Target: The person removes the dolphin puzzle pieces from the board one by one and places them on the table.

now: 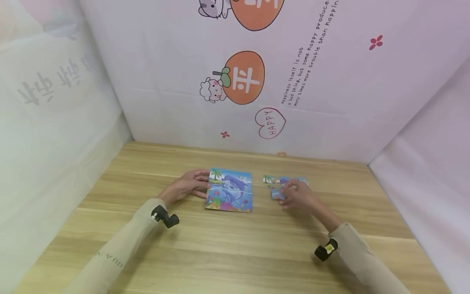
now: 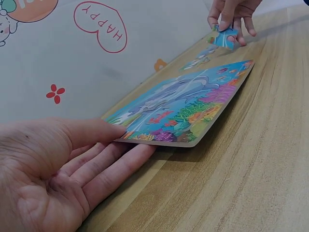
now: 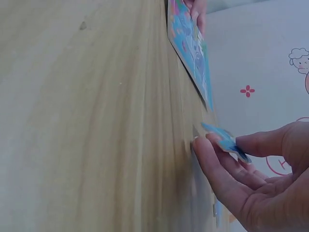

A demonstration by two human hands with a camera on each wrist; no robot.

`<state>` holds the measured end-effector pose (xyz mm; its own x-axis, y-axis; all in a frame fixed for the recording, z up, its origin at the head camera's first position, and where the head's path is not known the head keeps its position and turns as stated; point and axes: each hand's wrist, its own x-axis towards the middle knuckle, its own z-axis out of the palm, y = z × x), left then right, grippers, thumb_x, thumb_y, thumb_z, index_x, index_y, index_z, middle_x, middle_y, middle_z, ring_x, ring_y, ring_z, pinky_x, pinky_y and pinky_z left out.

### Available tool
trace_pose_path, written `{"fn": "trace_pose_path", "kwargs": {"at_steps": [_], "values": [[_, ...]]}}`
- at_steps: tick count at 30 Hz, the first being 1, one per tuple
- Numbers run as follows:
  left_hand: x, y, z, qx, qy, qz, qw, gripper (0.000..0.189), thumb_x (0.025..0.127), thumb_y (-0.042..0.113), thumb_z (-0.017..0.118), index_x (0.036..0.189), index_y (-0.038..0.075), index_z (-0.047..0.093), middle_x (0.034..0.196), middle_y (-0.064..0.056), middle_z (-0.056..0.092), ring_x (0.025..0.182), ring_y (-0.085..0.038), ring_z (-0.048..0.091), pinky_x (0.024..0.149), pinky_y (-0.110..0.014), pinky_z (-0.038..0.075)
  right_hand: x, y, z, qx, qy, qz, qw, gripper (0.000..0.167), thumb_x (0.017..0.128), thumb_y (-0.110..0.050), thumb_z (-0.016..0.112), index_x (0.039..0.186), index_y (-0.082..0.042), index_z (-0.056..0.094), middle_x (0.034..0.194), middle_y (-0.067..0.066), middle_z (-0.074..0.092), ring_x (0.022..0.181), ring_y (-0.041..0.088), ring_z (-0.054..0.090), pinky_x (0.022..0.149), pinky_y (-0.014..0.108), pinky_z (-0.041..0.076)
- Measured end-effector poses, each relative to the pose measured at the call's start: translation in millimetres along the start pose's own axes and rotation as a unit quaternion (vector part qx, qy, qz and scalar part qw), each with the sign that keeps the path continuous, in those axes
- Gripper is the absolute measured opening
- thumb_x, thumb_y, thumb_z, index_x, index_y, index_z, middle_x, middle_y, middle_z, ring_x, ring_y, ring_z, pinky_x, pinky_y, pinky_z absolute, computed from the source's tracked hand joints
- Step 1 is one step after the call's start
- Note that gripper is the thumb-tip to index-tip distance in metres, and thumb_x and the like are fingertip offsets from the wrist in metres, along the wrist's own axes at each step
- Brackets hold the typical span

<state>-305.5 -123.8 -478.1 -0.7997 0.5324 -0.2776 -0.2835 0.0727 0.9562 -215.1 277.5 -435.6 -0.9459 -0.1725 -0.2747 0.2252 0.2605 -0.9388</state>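
Note:
My left hand [image 1: 188, 184] pinches the left edge of a square dolphin picture board [image 1: 230, 192], thumb on top and fingers beneath. In the left wrist view the board's near edge is tipped up off the wood, with a shadow under it. To the right of the board, my right hand [image 1: 299, 197] pinches a small blue jigsaw piece [image 3: 226, 141] between thumb and fingers, held above the tabletop. Other joined or close-lying jigsaw pieces [image 1: 268, 179] lie under and beyond this hand, partly hidden by it; they show palm, sea and dolphin parts.
A wood-grain table [image 1: 235, 249] carries everything. White printed cloth [image 1: 176, 81] rises behind it and at both sides. Each sleeve bears a small black camera mount, one on the left wrist [image 1: 165, 216] and one on the right [image 1: 326, 250].

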Motion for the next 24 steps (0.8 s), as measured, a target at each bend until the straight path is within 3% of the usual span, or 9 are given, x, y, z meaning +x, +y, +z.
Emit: {"fn": "trace_pose_path", "kwargs": {"at_steps": [4, 8, 10, 14, 24], "values": [[0.2, -0.4, -0.7, 0.002, 0.0, 0.002, 1.0, 0.069, 0.1, -0.005, 0.064, 0.161, 0.001, 0.032, 0.157, -0.031, 0.042, 0.109, -0.029, 0.072, 0.09, -0.042, 0.067, -1.9, -2.2, 2.1, -0.04, 0.016, 0.019, 0.9989, 0.018, 0.103, 0.002, 0.053, 0.117, 0.013, 0.05, 0.102, 0.027, 0.073, 0.077, 0.02, 0.075, 0.071, 0.038, 0.07], [0.6, -1.0, -0.7, 0.004, 0.0, 0.003, 1.0, 0.068, 0.1, -0.005, 0.064, 0.161, 0.0, 0.033, 0.156, -0.031, 0.043, 0.108, -0.029, 0.072, 0.09, -0.043, 0.067, 0.8, 0.2, 6.2, -0.086, 0.029, -0.001, 0.9959, 0.016, 0.104, -0.001, 0.058, 0.112, 0.013, 0.057, 0.097, 0.02, 0.072, 0.074, 0.018, 0.071, 0.066, 0.034, 0.069], [0.4, -1.8, -0.5, 0.005, 0.0, 0.003, 1.0, 0.068, 0.1, -0.006, 0.063, 0.16, -0.001, 0.033, 0.156, -0.031, 0.043, 0.107, -0.028, 0.073, 0.09, -0.042, 0.067, 3.4, 2.6, 8.1, -0.126, 0.036, -0.017, 0.9912, 0.015, 0.104, -0.004, 0.062, 0.108, 0.011, 0.061, 0.091, 0.012, 0.069, 0.071, 0.016, 0.065, 0.061, 0.03, 0.066], [0.8, -4.0, -1.0, 0.009, -0.001, 0.005, 0.9999, 0.067, 0.1, -0.006, 0.064, 0.16, -0.002, 0.033, 0.155, -0.031, 0.044, 0.105, -0.027, 0.073, 0.09, -0.042, 0.067, 9.2, 3.9, 13.1, -0.215, 0.057, -0.035, 0.9743, 0.014, 0.102, -0.008, 0.067, 0.099, 0.006, 0.067, 0.081, 0.01, 0.067, 0.063, 0.015, 0.058, 0.053, 0.023, 0.056], [4.9, -6.5, -2.8, 0.014, 0.001, 0.01, 0.9999, 0.068, 0.1, -0.003, 0.064, 0.16, -0.002, 0.033, 0.156, -0.031, 0.043, 0.108, -0.028, 0.072, 0.09, -0.042, 0.067, 22.6, 5.0, 16.5, -0.282, 0.069, -0.048, 0.9556, 0.014, 0.1, -0.009, 0.07, 0.097, 0.002, 0.063, 0.084, 0.013, 0.07, 0.062, 0.019, 0.065, 0.054, 0.031, 0.065]]}}
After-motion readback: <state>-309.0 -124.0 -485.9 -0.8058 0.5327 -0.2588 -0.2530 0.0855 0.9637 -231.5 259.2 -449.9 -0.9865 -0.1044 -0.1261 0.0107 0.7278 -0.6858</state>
